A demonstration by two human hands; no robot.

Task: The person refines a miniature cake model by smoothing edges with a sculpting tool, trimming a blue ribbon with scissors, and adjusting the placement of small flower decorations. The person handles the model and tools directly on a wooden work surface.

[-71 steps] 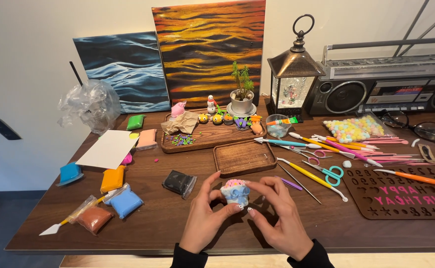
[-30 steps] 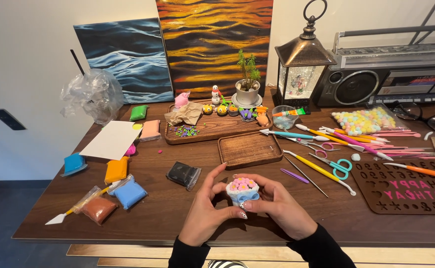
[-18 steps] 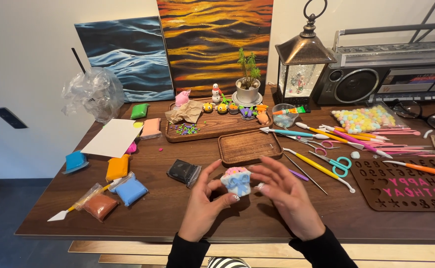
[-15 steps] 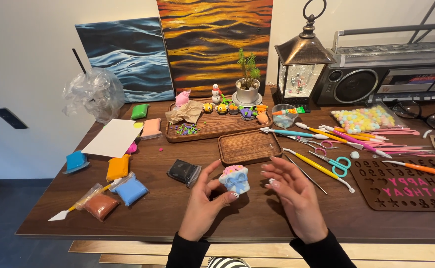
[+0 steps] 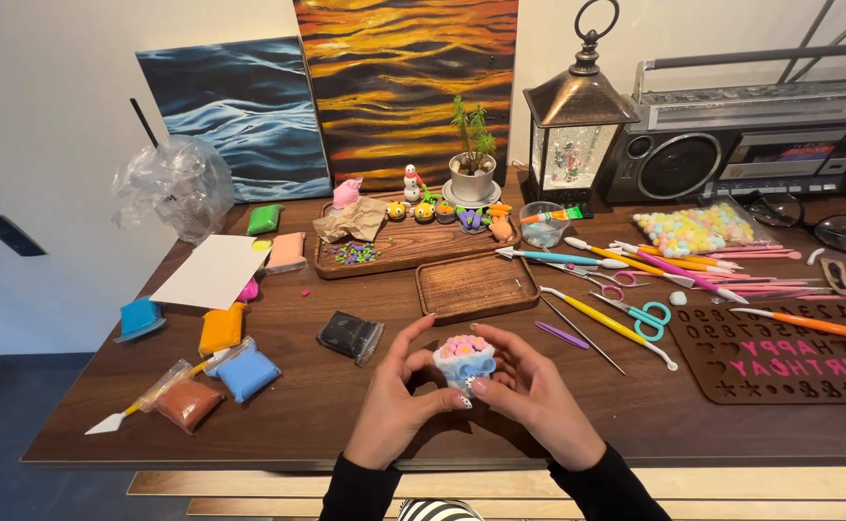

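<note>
Both hands meet low in the middle of the dark wooden table, and between them sits a small clay cupcake with a pale blue body and pink and yellow dots on top. The left hand is at 8 o'clock from the cupcake; its fingers curl up around the left side and the thumb presses near the bottom. The right hand is at 4 o'clock, and its fingertips touch the lower right side. So the grip of both hands is narrow, closed on the cupcake, which stands upright and shows its top above the fingers. I cannot tell if it rests on the table or is lifted a little. At 12 o'clock from the cupcake lies an empty wooden tray, at 10 o'clock a black packet, at 2 o'clock teal scissors and a yellow modelling tool
</note>
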